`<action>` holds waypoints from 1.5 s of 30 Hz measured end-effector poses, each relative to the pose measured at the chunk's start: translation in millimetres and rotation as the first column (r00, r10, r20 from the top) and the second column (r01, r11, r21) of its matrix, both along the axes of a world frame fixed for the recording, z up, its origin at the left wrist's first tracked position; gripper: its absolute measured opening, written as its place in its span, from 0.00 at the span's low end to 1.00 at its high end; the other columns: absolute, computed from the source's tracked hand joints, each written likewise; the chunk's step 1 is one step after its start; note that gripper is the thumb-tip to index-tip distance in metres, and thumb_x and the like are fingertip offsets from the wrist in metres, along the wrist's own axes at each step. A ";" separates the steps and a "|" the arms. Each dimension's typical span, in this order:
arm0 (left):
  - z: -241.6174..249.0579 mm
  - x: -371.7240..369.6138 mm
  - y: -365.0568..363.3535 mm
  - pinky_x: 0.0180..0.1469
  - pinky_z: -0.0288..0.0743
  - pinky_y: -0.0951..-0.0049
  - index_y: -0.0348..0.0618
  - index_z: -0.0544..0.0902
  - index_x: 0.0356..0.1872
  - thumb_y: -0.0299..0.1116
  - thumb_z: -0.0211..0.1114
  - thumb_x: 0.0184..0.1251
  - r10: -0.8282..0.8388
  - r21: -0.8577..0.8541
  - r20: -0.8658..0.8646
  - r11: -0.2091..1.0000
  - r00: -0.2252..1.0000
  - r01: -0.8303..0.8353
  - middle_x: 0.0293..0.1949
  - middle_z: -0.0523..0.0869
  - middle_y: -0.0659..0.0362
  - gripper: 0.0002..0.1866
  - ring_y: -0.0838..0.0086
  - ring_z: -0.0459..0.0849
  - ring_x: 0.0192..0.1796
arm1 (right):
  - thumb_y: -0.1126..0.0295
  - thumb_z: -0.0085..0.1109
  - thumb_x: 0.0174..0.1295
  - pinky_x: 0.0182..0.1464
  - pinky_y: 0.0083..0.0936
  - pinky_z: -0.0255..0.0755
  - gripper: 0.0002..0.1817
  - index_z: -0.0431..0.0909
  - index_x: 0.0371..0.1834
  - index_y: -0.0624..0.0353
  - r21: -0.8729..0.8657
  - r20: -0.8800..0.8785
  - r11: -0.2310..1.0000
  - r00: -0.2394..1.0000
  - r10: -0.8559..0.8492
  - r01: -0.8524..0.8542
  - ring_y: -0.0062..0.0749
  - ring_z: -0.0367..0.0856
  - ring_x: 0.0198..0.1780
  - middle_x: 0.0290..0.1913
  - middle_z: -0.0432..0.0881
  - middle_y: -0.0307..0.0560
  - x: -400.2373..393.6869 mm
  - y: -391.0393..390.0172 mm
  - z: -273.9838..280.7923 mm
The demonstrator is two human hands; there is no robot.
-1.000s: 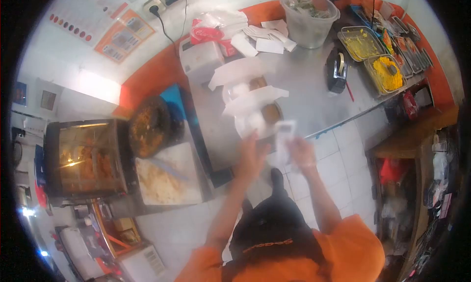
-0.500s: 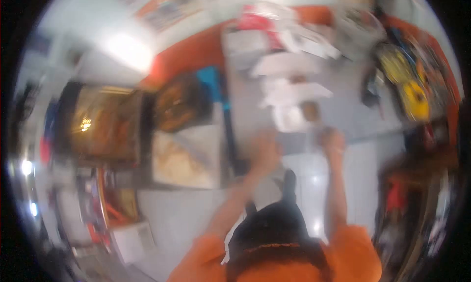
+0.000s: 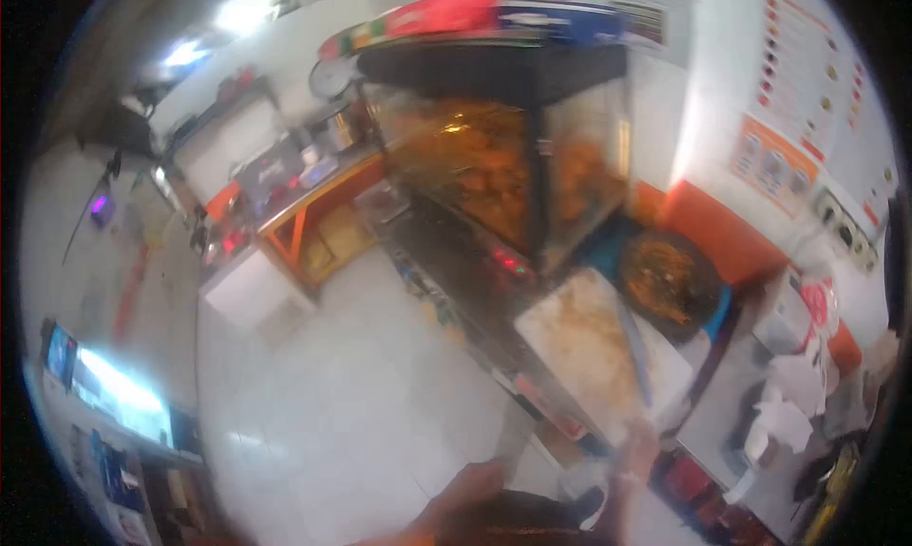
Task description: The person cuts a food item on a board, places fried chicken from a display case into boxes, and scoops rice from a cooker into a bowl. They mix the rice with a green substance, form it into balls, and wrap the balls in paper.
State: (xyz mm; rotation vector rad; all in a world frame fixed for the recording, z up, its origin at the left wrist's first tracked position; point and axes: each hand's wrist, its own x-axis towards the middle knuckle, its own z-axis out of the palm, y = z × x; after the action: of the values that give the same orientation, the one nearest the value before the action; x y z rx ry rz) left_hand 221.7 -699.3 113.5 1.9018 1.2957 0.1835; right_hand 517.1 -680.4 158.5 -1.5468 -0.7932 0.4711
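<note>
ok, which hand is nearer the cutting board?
Right. The right hand is by the near edge of the cutting board, contact unclear; the left hand, blurred, is farther left.

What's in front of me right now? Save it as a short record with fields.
Cutting board: white, stained brown
Long knife: lying on the board
Right hand: near the board's lower edge; blurred, contents unclear
Dark round dish: orange-brown food inside, just beyond the board
Glass case: browned food behind the panes
White papers: on the metal counter, at right
Image quality: blurred
</note>
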 end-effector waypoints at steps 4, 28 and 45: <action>60.3 -67.6 45.9 0.62 0.74 0.59 0.45 0.74 0.66 0.53 0.66 0.67 0.055 0.142 0.345 0.984 0.937 -0.110 0.60 0.82 0.52 0.32 0.52 0.80 0.60 | 0.51 0.54 0.72 0.29 0.19 0.68 0.23 0.81 0.43 0.64 0.058 0.319 0.982 0.935 0.155 -0.182 0.20 0.74 0.25 0.32 0.82 0.42 -145.6 98.3 43.2; 111.3 -398.2 681.2 0.72 0.65 0.53 0.46 0.70 0.69 0.35 0.63 0.72 -0.098 0.531 0.347 0.840 0.933 -0.109 0.72 0.68 0.49 0.27 0.52 0.65 0.74 | 0.77 0.60 0.68 0.44 0.31 0.82 0.05 0.73 0.40 0.60 0.733 0.012 0.581 0.847 -0.531 0.354 0.31 0.76 0.40 0.36 0.76 0.46 -387.1 671.6 114.8; 152.8 -446.3 941.5 0.77 0.43 0.42 0.44 0.52 0.79 0.32 0.61 0.69 -0.556 0.800 0.330 0.594 0.763 0.086 0.79 0.43 0.38 0.40 0.39 0.39 0.80 | 0.54 0.62 0.69 0.42 0.25 0.67 0.17 0.76 0.50 0.54 0.148 0.236 0.914 0.884 -0.403 0.378 0.22 0.70 0.40 0.40 0.77 0.34 -386.1 661.6 70.9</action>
State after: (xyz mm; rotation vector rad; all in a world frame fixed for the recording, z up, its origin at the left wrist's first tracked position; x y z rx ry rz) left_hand -224.7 242.1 266.3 2.4628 0.4060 1.1511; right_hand 131.0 -18.9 229.4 -1.6451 -0.6657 -0.0730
